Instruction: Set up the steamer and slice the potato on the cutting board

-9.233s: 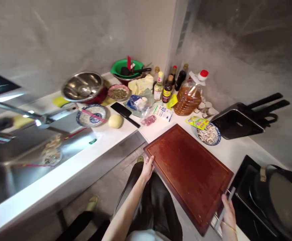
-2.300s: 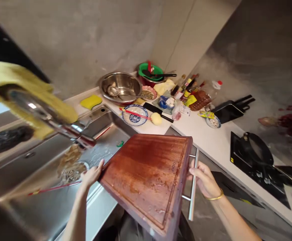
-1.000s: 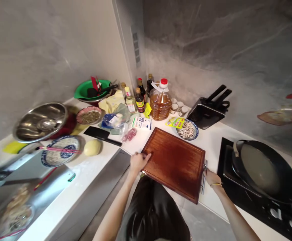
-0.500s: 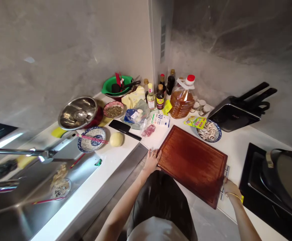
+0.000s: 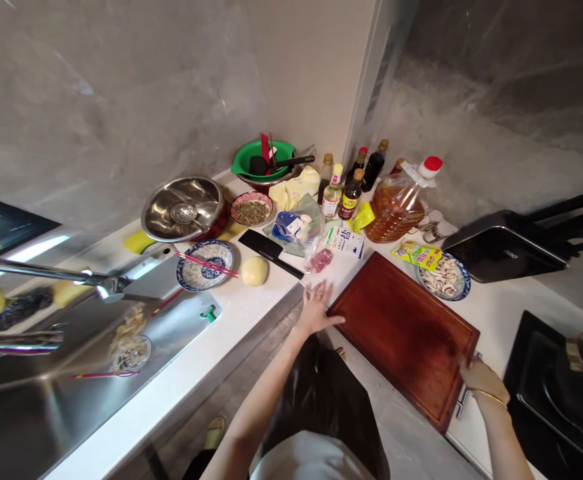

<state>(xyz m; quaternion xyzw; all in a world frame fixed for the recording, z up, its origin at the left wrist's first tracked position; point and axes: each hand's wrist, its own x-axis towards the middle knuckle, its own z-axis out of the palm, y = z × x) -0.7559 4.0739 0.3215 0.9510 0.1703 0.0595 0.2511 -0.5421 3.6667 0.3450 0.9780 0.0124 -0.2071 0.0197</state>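
A reddish-brown wooden cutting board (image 5: 406, 327) lies at a slant on the white counter, its near edge beyond the counter's front. At its left corner is my left hand (image 5: 316, 310), fingers spread, with the thumb touching or just over the board's edge. My right hand (image 5: 484, 381) is at the board's right edge by a metal handle (image 5: 462, 403); its fingers are blurred. Close beyond my left hand lie a piece of raw meat (image 5: 320, 261) in clear plastic, a black cleaver (image 5: 270, 253) and a peeled pale potato (image 5: 254, 271).
Left is a sink (image 5: 91, 407) with a faucet (image 5: 56, 277) and a green peeler (image 5: 208, 313). A patterned bowl (image 5: 186, 273), steel basin (image 5: 159, 207), oil jug (image 5: 396, 210), sauce bottles (image 5: 350, 195) and bowl of sliced mushrooms (image 5: 464, 283) line the back. A black cooktop (image 5: 526, 373) is right.
My left hand has loosened from the board's left edge and spread its fingers. My right hand has shifted slightly onto the right edge. The view has turned, moving things rightward.
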